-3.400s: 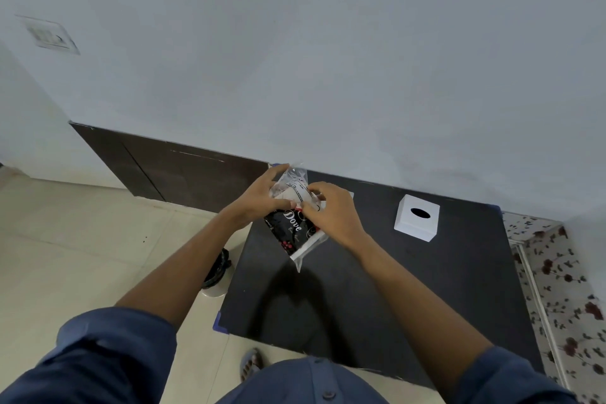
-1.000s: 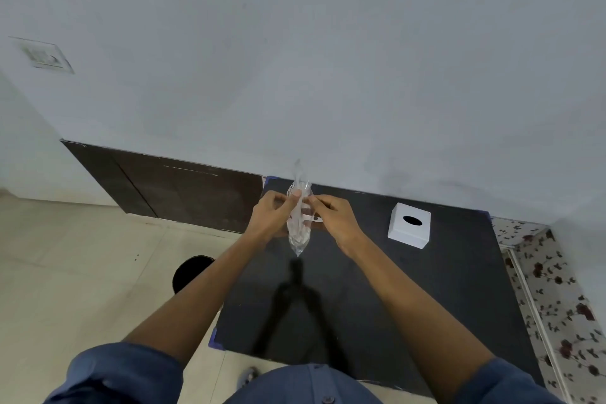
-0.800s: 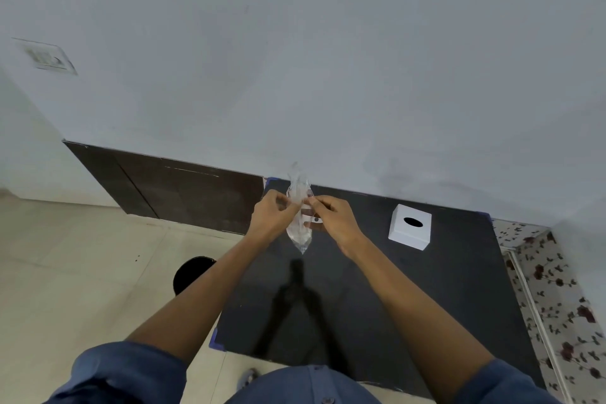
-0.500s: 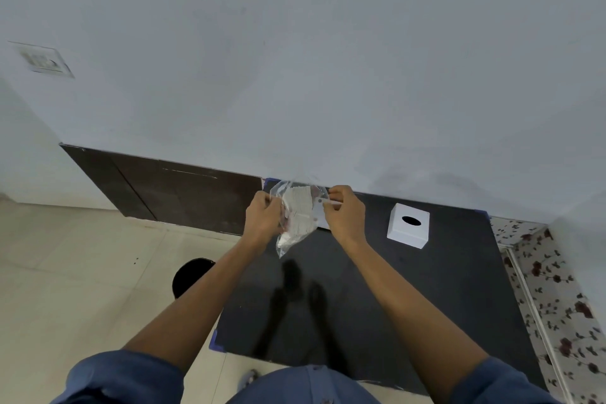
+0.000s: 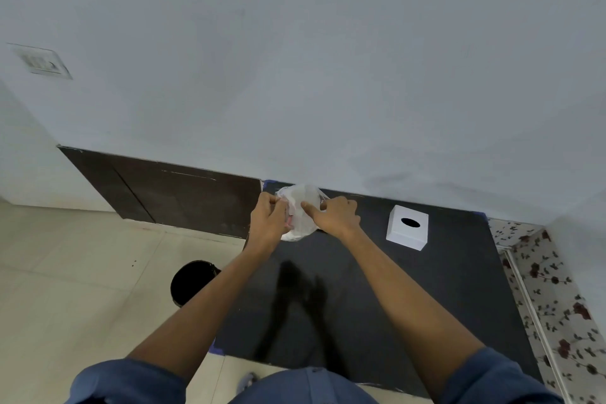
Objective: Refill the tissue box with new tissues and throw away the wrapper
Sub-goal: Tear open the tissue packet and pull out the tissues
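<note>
A clear plastic tissue pack (image 5: pixel 300 213) with white tissues inside is held above the far left part of the black table (image 5: pixel 410 289). My left hand (image 5: pixel 267 218) grips its left side and my right hand (image 5: pixel 334 215) grips its right side, the wrapper stretched between them. The white cube tissue box (image 5: pixel 407 227) with a dark oval slot on top stands on the table to the right of my hands, apart from them.
A round black bin (image 5: pixel 190 282) stands on the tiled floor left of the table. A dark brown panel (image 5: pixel 170 193) runs along the wall base. A floral-patterned surface (image 5: pixel 554 289) borders the table on the right.
The pack has turned from hanging narrow and upright to spread wide between both hands, and my hands have drawn apart along its top edge.
</note>
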